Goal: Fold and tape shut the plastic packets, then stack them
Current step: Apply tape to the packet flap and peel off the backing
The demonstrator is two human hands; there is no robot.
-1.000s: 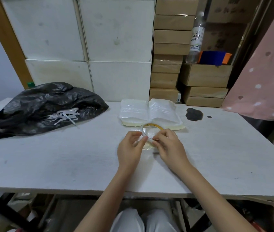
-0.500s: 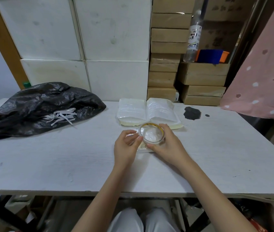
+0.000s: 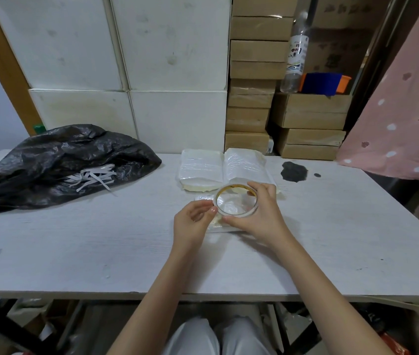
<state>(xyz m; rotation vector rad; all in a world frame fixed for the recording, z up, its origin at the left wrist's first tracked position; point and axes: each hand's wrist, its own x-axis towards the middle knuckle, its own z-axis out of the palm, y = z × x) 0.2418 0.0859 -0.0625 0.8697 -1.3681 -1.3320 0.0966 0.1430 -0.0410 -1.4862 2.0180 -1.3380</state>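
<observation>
Between the two hands, just above the table, sits a roll of clear tape (image 3: 236,200). The right hand (image 3: 262,213) holds the roll, with its fingers curled over the far rim and its thumb under the near rim. It holds the roll tipped up so the hole faces the person. That way the other hand can get at the side. The left hand (image 3: 193,219) has its fingers bent in, and a fingertip (image 3: 213,209) touches the left edge of the roll. It looks like it is feeling for the loose end of the tape, but I cannot tell if it has any tape pinched yet.

Right under the roll lies one plastic packet (image 3: 216,226), flat on the white table (image 3: 100,239). It is close so the tape can go straight onto it. I think this one needs taping next.

Behind it, touching the far side, are two piles of packets (image 3: 221,166) side by side. Those are likely the stacks.

Far to the left is a black plastic bag (image 3: 57,160) with white paper strips (image 3: 93,176) on top, well away from the work. Boxes (image 3: 254,73) stand behind the table.
</observation>
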